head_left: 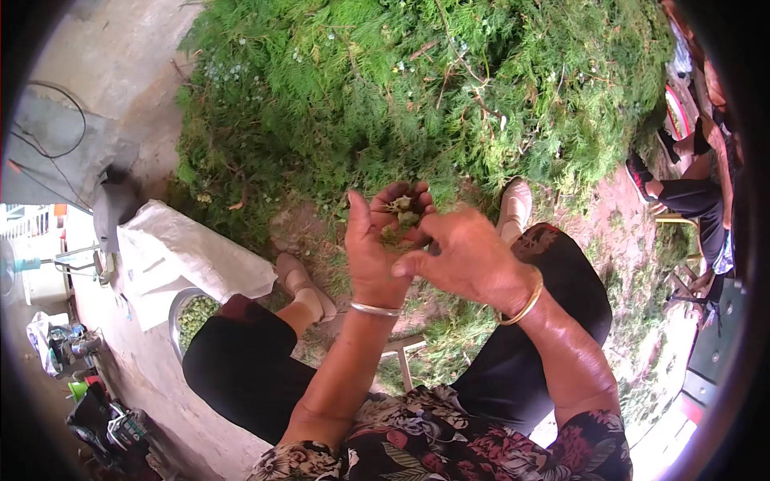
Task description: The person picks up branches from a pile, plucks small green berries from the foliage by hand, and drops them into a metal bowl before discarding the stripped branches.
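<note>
My left hand [373, 260] is turned palm up and cupped, with a few small greenish seed cones [405, 210] resting on the palm and fingers. Over its fingertip side, my right hand [473, 258] comes in with bent fingers, its thumb by the left palm. What the right fingertips pinch, if anything, is hidden. Just beyond both hands lies a big heap of green conifer branches [417, 88], with pale cones among the sprays. Beside my left knee a metal bowl [175, 321] holds many small green cones, partly covered by my leg.
A white sack [200, 252] lies left of my feet. A black cable [83, 128] loops on the floor farther left. Another person's dark-trousered leg [690, 196] shows at the right edge. Scattered sprigs [453, 345] cover the ground between my legs.
</note>
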The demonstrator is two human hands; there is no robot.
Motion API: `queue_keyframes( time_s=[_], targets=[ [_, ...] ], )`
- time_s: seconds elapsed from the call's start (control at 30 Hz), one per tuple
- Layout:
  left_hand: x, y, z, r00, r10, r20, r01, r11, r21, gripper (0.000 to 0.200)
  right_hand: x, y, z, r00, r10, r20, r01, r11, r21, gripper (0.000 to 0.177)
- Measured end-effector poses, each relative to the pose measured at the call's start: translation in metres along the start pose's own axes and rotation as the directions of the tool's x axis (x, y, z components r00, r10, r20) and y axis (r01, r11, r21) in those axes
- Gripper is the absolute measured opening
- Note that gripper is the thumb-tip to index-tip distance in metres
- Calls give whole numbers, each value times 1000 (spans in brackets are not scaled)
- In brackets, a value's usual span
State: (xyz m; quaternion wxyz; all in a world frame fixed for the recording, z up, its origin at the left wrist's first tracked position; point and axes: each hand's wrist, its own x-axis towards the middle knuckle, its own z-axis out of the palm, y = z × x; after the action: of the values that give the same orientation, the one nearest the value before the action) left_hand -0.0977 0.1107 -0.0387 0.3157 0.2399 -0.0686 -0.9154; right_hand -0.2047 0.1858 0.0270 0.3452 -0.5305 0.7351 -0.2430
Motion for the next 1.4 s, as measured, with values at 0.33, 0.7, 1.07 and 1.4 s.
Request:
queue_keyframes(
  time_s=[0.33,0.7,1.07,1.4],
  targets=[
    [4,-6,-2,999,-28,31,30,997,-73,72,2,14,7,971,67,-231,-59,997,41,21],
    [-3,-13,10,992,124,25,-126,984,123,75,1,8,18,970,65,-232,-18,980,198,14],
    [4,-9,-2,995,-66,69,72,994,-87,70,1,8,8,973,71,-221,-39,989,145,9],
    [3,-3,-20,989,-118,85,123,991,-60,68,-15,21,-27,987,-140,83,141,990,-12,25]
  ],
)
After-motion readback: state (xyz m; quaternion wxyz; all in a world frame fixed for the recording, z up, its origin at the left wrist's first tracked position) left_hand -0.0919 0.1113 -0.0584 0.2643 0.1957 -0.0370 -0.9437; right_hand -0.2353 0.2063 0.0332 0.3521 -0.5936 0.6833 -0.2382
